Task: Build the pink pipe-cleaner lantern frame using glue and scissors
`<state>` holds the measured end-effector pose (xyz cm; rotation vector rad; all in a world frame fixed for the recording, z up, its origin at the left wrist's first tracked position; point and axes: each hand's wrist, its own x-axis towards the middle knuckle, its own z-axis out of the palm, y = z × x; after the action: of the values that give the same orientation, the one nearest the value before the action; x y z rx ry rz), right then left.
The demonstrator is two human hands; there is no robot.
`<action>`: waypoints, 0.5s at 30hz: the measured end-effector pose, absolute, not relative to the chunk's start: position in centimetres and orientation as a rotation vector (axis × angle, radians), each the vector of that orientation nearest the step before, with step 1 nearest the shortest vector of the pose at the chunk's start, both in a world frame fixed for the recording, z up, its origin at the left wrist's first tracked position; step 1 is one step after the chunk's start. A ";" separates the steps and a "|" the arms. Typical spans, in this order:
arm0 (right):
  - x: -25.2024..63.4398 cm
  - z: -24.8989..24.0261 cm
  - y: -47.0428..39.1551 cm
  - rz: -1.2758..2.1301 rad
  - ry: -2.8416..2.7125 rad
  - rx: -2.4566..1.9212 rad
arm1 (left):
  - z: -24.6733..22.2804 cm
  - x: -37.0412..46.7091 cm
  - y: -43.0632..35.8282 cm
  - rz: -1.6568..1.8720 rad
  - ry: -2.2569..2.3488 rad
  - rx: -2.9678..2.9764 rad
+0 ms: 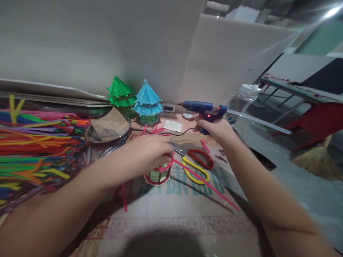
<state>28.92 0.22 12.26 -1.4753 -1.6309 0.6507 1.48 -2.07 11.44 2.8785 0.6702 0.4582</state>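
My right hand [214,126] is wrapped round a blue hot glue gun [199,106], whose nozzle points left. A red light glows on the gun's side and a long translucent glue stick [259,122] juts from its rear. The curled fingers of my left hand [158,148] pinch a pink pipe cleaner [206,182] at the upper rim of a small many-sided frame [158,175] with pale green panels and pink edging. The pipe cleaner's long free end trails to the lower right. Part of the frame's top is hidden under my left hand.
Scissors [199,159] with red and yellow handles lie right of the frame. Behind stand a blue tiered-roof model [147,103] and a green one [120,92]. Colourful pipe cleaners [34,150] fill the left side. A clear bottle [243,96] stands at the right.
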 end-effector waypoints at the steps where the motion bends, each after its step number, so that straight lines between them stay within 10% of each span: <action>1: 28.8 12.2 -0.3 0.668 -1.599 -1.413 | 11.7 1.5 -2.2 0.439 0.694 2.865; 15: 30.4 11.7 -2.6 0.817 -1.706 -1.442 | 14.8 -0.8 -1.2 0.520 0.830 2.452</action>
<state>30.42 -2.62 11.71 -1.4421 -1.7058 0.8175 -0.75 -1.15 14.77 2.4517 0.8301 0.5204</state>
